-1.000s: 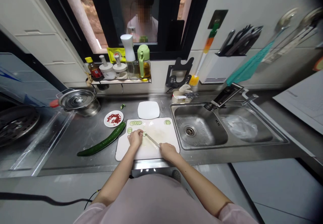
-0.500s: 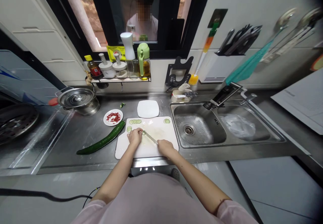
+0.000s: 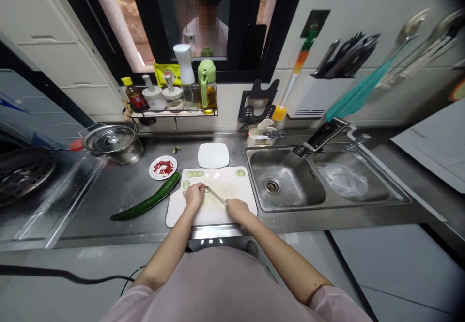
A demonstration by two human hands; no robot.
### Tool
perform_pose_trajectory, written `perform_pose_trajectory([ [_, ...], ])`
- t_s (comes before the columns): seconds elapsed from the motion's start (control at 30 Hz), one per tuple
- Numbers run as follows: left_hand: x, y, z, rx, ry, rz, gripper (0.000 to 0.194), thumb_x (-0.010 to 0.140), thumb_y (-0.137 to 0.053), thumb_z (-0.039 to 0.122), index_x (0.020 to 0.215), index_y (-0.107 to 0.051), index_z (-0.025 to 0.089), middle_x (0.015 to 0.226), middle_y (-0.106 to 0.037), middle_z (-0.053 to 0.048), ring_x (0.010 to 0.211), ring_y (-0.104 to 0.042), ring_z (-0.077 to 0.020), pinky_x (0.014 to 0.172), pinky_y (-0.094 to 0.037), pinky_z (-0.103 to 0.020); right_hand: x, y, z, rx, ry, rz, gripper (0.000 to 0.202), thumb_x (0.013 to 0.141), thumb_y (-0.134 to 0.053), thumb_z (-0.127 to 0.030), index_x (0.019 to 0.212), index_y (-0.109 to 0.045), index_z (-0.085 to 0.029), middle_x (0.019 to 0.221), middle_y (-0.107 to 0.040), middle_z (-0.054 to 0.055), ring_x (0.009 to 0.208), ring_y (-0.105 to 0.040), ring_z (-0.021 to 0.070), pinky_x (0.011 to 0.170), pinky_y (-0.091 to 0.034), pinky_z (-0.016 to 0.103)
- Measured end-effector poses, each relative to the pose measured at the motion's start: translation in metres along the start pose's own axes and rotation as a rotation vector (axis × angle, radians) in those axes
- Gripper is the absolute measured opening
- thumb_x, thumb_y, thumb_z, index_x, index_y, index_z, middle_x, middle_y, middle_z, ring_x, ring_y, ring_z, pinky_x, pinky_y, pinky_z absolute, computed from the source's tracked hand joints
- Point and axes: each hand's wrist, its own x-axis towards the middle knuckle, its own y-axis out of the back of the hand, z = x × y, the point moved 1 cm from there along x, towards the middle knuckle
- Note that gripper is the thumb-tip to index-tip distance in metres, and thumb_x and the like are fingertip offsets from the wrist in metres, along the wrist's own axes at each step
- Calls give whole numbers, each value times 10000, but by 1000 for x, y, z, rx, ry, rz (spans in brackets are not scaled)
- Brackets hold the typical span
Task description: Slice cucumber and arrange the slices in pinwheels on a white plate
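Observation:
On the white cutting board point(image 3: 181, 211), my right hand point(image 3: 238, 210) is wrapped round the handle of a knife point(image 3: 217, 196). Its blade points up and left, the tip at a thin cucumber slice point(image 3: 207, 191). My left hand point(image 3: 194, 196) is closed, its fingertips pinching that slice at the edge. Overlapping cucumber slices point(image 3: 194, 173) lie along the board's top left, with a single slice just below them. More slices, piled small, sit at its top right corner. A long whole cucumber point(image 3: 147, 205) rests on the counter to the left.
A small plate of chopped red chili point(image 3: 163, 168) and an empty-looking white square plate point(image 3: 213, 156) stand behind the board. A lidded steel pot point(image 3: 125, 153) is at the left. To the right is a double steel sink point(image 3: 290, 205). Condiment bottles fill a rack point(image 3: 174, 115) by the window.
The knife and both hands stay at nearly the same spot. The blade tip shifts very slightly against the slice; the whole view has moved a little.

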Motion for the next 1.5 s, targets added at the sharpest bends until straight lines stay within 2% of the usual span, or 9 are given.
perform_pose_trajectory([
  [0.27, -1, 2, 1, 5, -13, -9, 270, 861, -485, 243, 988, -716, 303, 1044, -730, -32, 1056, -591, -250, 904, -337, -404, -4, 2, 0, -18, 13, 0, 386, 888, -383, -134, 1172, -645, -142, 1115, -684, 184, 1060, -645, 277, 797, -481, 340],
  [0.43, -1, 1, 3, 20, -16, 2, 273, 847, -491, 229, 969, -725, 299, 1021, -732, -44, 1053, -587, -256, 906, -328, -407, -11, -1, 7, -49, 31, 0, 374, 894, -369, -136, 1147, -644, -134, 1082, -691, 183, 1029, -653, 272, 768, -460, 324],
  [0.7, -1, 0, 7, 19, -13, 5, 213, 815, -575, 361, 960, -689, 255, 1009, -704, -66, 1038, -570, -272, 897, -327, -407, -22, -7, 34, 16, 22, 12, 332, 918, -375, -257, 1055, -661, -159, 1058, -696, 157, 997, -642, 251, 738, -405, 295],
  [0.9, -6, -4, 10, -77, 3, 56, 127, 814, -581, 276, 920, -641, 242, 972, -701, -32, 992, -583, -226, 877, -328, -360, -21, -10, 58, 71, -9, 59, 337, 928, -371, -334, 1007, -653, -169, 1006, -704, 130, 942, -637, 225, 692, -365, 265],
  [1.0, -10, 0, 1, -165, 53, 89, 97, 834, -567, 263, 897, -641, 251, 921, -712, -13, 958, -602, -201, 863, -330, -334, -19, -9, 62, 74, -13, 67, 342, 932, -369, -353, 1005, -650, -175, 1005, -704, 126, 929, -636, 224, 683, -355, 263],
  [1.17, -12, 14, -32, -226, 207, 215, 114, 847, -561, 277, 913, -651, 258, 905, -728, -5, 942, -627, -203, 862, -334, -328, -16, -5, 61, 69, -8, 64, 326, 931, -376, -345, 1011, -646, -181, 1021, -703, 123, 947, -633, 221, 685, -351, 255],
  [1.27, -10, 21, -46, -236, 250, 270, 117, 839, -562, 267, 912, -653, 257, 915, -733, -4, 942, -636, -210, 870, -340, -328, -14, -4, 59, 69, 6, 71, 321, 932, -374, -337, 1010, -644, -182, 1033, -701, 119, 958, -632, 220, 679, -346, 253],
  [1.5, -1, 26, -58, -232, 289, 293, 126, 827, -576, 259, 926, -653, 257, 926, -734, -11, 946, -644, -208, 864, -360, -314, -13, -3, 60, 61, -17, 67, 335, 941, -374, -343, 1023, -650, -172, 1031, -703, 119, 961, -636, 213, 676, -343, 247],
])
